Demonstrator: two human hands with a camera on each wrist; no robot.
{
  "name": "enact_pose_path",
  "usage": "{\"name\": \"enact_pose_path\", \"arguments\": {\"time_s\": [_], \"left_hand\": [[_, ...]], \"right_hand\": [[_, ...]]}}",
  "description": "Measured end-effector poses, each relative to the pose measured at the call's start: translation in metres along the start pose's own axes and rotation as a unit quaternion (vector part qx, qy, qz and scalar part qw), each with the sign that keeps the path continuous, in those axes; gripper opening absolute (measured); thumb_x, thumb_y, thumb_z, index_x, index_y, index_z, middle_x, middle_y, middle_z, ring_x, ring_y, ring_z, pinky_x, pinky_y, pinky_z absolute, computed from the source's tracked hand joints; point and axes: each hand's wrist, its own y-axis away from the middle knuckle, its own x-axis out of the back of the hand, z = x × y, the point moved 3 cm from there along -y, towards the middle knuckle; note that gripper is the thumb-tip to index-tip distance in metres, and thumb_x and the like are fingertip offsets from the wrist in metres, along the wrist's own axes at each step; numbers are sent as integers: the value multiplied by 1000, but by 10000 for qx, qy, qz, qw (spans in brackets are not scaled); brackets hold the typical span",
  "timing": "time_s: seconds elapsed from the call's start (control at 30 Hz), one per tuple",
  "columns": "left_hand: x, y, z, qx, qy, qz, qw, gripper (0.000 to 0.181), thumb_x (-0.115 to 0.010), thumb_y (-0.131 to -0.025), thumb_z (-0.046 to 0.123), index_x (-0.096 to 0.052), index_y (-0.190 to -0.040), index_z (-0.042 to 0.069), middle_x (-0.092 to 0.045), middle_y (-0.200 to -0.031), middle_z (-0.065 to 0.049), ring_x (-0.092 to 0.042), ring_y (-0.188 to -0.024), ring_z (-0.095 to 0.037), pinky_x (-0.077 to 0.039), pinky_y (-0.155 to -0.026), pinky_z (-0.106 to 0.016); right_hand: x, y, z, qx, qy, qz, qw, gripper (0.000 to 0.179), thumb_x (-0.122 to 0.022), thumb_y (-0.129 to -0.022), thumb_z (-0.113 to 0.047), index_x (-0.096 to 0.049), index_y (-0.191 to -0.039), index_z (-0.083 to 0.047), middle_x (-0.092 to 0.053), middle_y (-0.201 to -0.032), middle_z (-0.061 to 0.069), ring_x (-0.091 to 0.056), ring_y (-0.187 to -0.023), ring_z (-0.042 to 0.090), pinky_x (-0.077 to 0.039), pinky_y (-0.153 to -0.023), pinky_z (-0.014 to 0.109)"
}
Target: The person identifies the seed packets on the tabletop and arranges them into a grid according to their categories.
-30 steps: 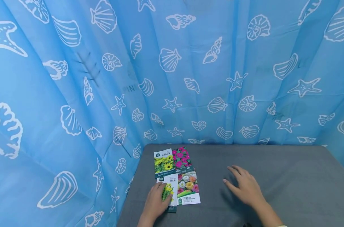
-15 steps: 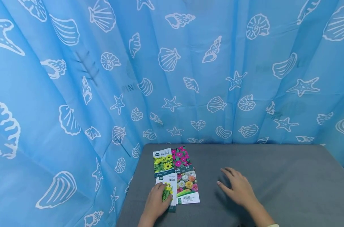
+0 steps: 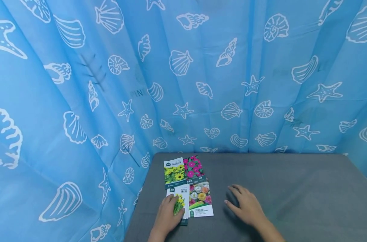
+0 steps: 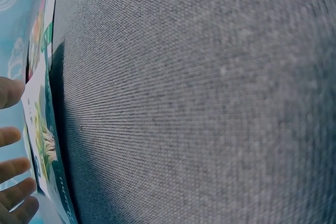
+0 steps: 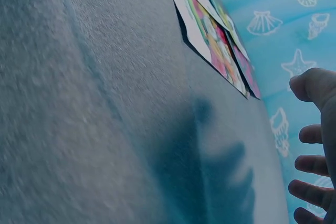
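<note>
Four overlapping seed packets lie on the grey table at its left. My left hand [image 3: 166, 215] rests on the near-left white packet with yellow flowers [image 3: 184, 191], its fingers spread over the printed front, which they partly hide. Beyond it lies a packet with yellow daisy-like flowers [image 3: 175, 174]. To the right are a packet of magenta flowers [image 3: 193, 168] and one of mixed pale and pink blooms [image 3: 201, 196]. My right hand [image 3: 245, 206] hovers above the cloth right of the packets, fingers apart and holding nothing; its shadow [image 5: 210, 171] falls below it in the right wrist view.
A grey cloth covers the table [image 3: 292, 188]. Blue curtain [image 3: 201, 84] with white shell and starfish prints hangs behind it and along the left side. A dark green packet edge [image 3: 184, 222] shows under the near-left packet.
My right hand has moved left and slightly nearer, closer to the packets. The left hand and the packets have stayed where they were.
</note>
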Motion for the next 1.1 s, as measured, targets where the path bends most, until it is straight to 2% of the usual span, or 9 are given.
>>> {"name": "enact_pose_path", "arguments": {"time_s": [0.23, 0.73, 1.1], "left_hand": [[-3, 2, 0, -19, 86, 11, 10000, 57, -79, -94, 40, -68, -140, 7, -56, -151, -21, -52, -141, -45, -46, -113, -64], [-7, 0, 0, -97, 62, 133, 9998, 58, -82, -91, 40, -69, -139, 9, -57, -150, -21, -53, -140, -43, -48, -110, -65], [-7, -1, 4, 59, 106, 32, 9999, 61, -84, -91, 39, -67, -142, 10, -50, -158, -23, -45, -147, -47, -44, -113, -69]], "right_hand": [[-8, 2, -8, -91, -20, -242, 9997, 59, -75, -96, -50, -67, -142, -13, -63, -146, 15, -60, -133, 41, -49, -107, 69], [-16, -4, -28, 90, -140, -390, 9991, 57, -76, -96, -49, -68, -141, -15, -64, -145, 14, -61, -134, 40, -49, -108, 68], [-34, -9, -46, 567, -435, -446, 9964, 54, -76, -97, -45, -69, -139, -12, -66, -142, 13, -61, -133, 39, -48, -111, 66]]}}
